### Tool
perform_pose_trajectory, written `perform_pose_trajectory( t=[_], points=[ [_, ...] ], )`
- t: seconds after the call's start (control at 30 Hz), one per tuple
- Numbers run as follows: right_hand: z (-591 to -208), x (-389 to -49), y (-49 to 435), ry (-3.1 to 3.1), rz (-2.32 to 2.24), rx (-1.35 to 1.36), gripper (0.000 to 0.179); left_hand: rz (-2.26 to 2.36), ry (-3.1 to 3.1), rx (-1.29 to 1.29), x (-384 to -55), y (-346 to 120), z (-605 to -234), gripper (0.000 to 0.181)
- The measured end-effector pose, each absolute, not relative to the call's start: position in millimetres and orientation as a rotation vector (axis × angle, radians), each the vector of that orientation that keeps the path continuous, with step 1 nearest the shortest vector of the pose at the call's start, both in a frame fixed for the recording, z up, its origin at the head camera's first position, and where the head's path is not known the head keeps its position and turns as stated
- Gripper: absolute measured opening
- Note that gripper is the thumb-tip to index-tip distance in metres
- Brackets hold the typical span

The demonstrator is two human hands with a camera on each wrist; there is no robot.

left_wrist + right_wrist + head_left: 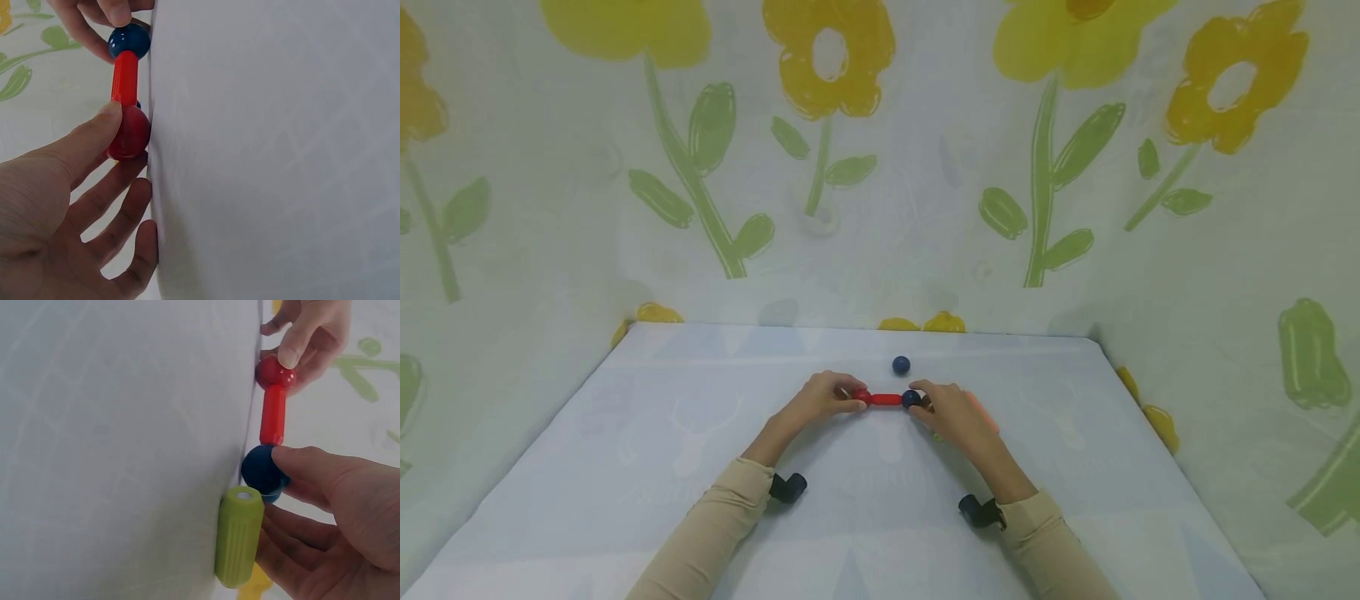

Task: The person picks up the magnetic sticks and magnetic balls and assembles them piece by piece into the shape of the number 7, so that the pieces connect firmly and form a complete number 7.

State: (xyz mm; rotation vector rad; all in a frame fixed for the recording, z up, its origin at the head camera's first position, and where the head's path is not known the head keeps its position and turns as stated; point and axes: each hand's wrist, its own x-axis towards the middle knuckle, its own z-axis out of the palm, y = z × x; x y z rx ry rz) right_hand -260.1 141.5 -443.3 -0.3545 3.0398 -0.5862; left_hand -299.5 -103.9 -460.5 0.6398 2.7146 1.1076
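Note:
A red rod (886, 400) lies between a red ball (129, 132) and a dark blue ball (262, 469), joined end to end in one straight line. My left hand (820, 397) pinches the red ball between thumb and fingers, its other fingers spread loosely below in the left wrist view. At the opposite end, my right hand (955, 415) grips the blue ball with thumb and fingertips. Close beside the right fingers stands a ribbed green rod (239, 537) with a pale metallic spot on its end; the hand mostly hides it in the head view.
A second blue ball (901, 365) sits on the white-covered table (850, 533), just beyond the joined pieces. An orange rod (982, 411) shows from behind the right hand. Flower-printed cloth walls (895, 217) rise along the table's back and sides.

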Motion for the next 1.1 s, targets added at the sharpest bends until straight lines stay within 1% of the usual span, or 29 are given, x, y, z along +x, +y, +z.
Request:
perform_pose_trajectory(
  t=[0.27,0.6,0.7,1.1],
  points=[
    [-438,-256,149,3.018,-0.624,-0.447,0.044,1.109,2.7,0.635,-298,-104,-462,0.035],
    [-421,-253,172,3.121,-0.675,-0.39,0.046,1.106,2.705,0.623,-299,-103,-459,0.034],
    [-418,-252,178,3.135,-0.693,-0.335,0.047,1.11,2.703,0.627,-299,-105,-458,0.035],
    [-425,-248,201,3.198,-0.731,-0.238,0.041,1.108,2.705,0.636,-300,-105,-459,0.035]
  ],
)
